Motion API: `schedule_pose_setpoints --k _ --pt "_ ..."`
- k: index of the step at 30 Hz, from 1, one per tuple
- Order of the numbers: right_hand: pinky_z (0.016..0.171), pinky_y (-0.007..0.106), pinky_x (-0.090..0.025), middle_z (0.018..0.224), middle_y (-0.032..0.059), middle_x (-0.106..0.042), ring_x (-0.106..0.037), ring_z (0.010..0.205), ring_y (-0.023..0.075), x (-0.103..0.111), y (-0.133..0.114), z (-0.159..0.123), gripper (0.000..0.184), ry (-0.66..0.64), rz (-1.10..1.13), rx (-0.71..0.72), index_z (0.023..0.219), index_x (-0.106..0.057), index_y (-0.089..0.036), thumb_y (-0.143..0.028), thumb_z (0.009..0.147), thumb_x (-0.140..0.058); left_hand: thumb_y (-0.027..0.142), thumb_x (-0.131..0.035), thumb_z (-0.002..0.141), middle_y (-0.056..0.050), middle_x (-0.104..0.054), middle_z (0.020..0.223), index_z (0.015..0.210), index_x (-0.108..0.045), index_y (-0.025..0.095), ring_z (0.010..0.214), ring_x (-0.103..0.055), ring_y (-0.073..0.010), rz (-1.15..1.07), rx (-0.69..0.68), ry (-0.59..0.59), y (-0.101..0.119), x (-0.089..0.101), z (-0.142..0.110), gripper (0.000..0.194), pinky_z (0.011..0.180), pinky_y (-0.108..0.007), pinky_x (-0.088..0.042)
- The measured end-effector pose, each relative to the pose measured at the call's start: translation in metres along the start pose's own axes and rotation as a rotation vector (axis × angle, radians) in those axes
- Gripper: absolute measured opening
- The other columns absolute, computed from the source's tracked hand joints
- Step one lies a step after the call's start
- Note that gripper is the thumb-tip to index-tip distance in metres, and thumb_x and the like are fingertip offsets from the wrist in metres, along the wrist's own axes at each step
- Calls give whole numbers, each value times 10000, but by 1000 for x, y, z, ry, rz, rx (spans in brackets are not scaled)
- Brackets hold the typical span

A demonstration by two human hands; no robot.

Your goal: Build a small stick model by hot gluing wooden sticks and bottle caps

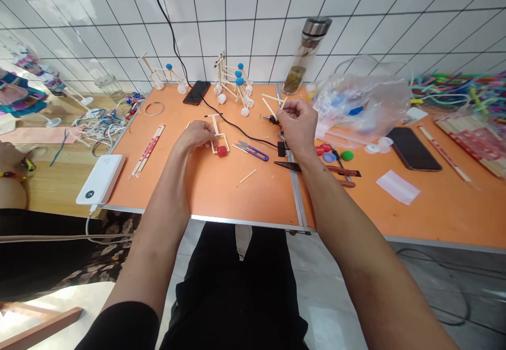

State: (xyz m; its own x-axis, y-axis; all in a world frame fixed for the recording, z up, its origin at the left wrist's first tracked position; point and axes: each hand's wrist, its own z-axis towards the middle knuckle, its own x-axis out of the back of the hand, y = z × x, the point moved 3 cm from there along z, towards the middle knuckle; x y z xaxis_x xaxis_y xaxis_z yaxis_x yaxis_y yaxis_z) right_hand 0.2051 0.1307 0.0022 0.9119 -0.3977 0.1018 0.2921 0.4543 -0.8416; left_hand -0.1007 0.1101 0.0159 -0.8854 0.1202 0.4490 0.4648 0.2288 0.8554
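Note:
My left hand (200,135) is closed, fingertips pinching a small frame of wooden sticks (215,125) with a red bottle cap (222,151) at its near end. My right hand (298,120) is closed around joined thin wooden sticks (270,106), which poke out to its left. Just under it lies a dark tool tip (271,119), mostly hidden by the fingers. Between the hands are purple-handled thread snips (255,152) and a loose stick piece (247,176). Red-handled pliers (343,171) pass beneath my right forearm.
Stick models with blue balls (239,74) and white wheels stand at the back beside a phone (196,93). A glass bottle (304,57) and plastic bag (359,102) are behind my right hand. A black cable (221,117) crosses the orange table (261,202). A power bank (100,178) sits left.

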Motion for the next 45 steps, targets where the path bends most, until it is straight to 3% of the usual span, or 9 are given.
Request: schedule_pose_setpoints --k 4,8,16,25,30,33,37,41,45 --pt "643 277 -480 777 -36 -649 -553 658 123 -1 -3 -2 83 -16 -2 -6 848 -669 -241 -225 837 -749 -2 -718 676 -75 -740 625 695 -726 165 522 -594 -119 -171 56 -37 1 -5 0 167 494 -199 -374" --pt "652 282 -478 747 -46 -643 -531 625 116 -4 -6 -5 101 -40 14 -53 837 -661 -236 -194 851 -751 0 -708 692 -65 -739 632 809 -723 170 506 -633 -141 -350 107 7 4 -6 0 207 518 -219 -498" --pt "605 263 -519 719 -53 -645 -605 599 118 -8 -13 -10 105 -116 47 -71 839 -664 -242 -185 866 -748 11 -614 754 -25 -689 648 900 -663 165 521 -656 -150 -541 94 -17 4 -10 6 218 543 -260 -591" --pt "488 204 -521 700 -42 -653 -657 597 120 -16 -30 -24 136 -226 145 -135 858 -673 -245 -271 858 -806 73 -628 812 -18 -741 761 998 -662 168 644 -717 -154 -760 34 -61 4 -19 12 212 707 -303 -647" --pt "502 208 -560 763 -32 -681 -674 609 116 -20 -32 -28 174 -239 191 -113 904 -675 -250 -328 850 -821 48 -636 796 -5 -764 817 1191 -700 181 690 -740 -155 -795 23 -89 6 -20 11 422 759 -312 -641" --pt "507 209 -571 812 -30 -699 -674 622 113 -22 -32 -29 218 -240 183 -122 939 -663 -262 -362 858 -839 34 -652 766 1 -765 835 1212 -706 188 724 -754 -150 -805 14 -98 8 -20 8 476 812 -314 -647" --pt "517 204 -577 825 -29 -700 -684 641 115 -24 -32 -31 262 -278 161 -142 964 -649 -267 -407 878 -852 54 -662 788 -11 -770 848 1161 -704 181 749 -774 -160 -794 -14 -110 13 -21 3 396 869 -339 -669" --pt "504 205 -565 794 -34 -688 -675 628 117 -24 -33 -32 235 -267 157 -145 944 -652 -266 -374 869 -847 85 -698 861 -22 -777 848 1087 -706 171 745 -779 -143 -784 -29 -99 15 -22 2 242 851 -300 -664" --pt "492 209 -552 772 -43 -664 -683 622 125 -25 -32 -33 239 -253 160 -147 930 -647 -264 -371 872 -854 94 -743 864 -28 -780 832 1062 -730 162 729 -779 -147 -759 -65 -94 15 -23 2 210 822 -303 -662"
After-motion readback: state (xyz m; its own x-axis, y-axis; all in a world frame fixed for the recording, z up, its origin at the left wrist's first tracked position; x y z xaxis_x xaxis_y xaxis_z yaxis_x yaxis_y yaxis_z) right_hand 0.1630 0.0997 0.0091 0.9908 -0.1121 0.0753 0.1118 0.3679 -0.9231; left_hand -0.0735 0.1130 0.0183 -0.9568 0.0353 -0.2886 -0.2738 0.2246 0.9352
